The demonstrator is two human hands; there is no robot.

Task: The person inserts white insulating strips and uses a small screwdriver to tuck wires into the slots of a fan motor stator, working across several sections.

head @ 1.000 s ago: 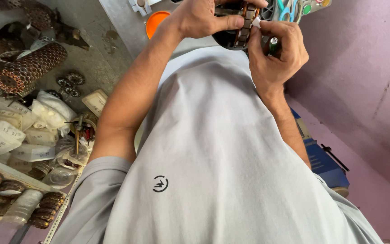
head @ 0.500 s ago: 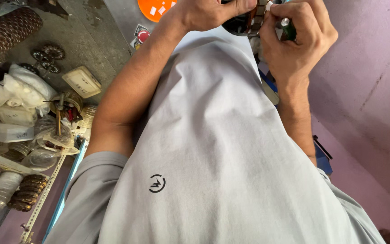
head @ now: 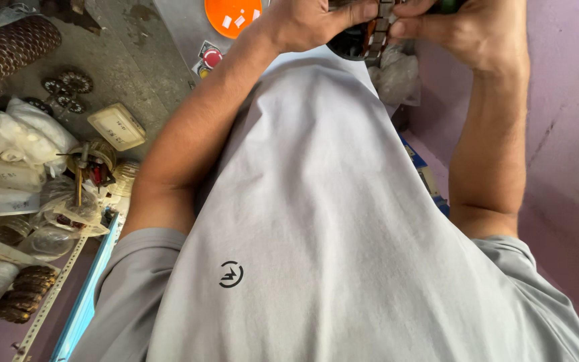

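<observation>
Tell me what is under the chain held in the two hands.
Under the chain lie a dark part and a clear plastic bag. The hands and shirt cover the rest.

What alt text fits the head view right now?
Both hands, left and right, grip a linked metal chain at the frame's top, above a grey T-shirt. Left: an orange disc, red button, bagged parts.

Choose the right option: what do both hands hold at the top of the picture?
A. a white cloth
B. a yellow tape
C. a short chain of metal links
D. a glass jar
C: the left hand and the right hand pinch a short chain of brown metal links between their fingertips.
</observation>
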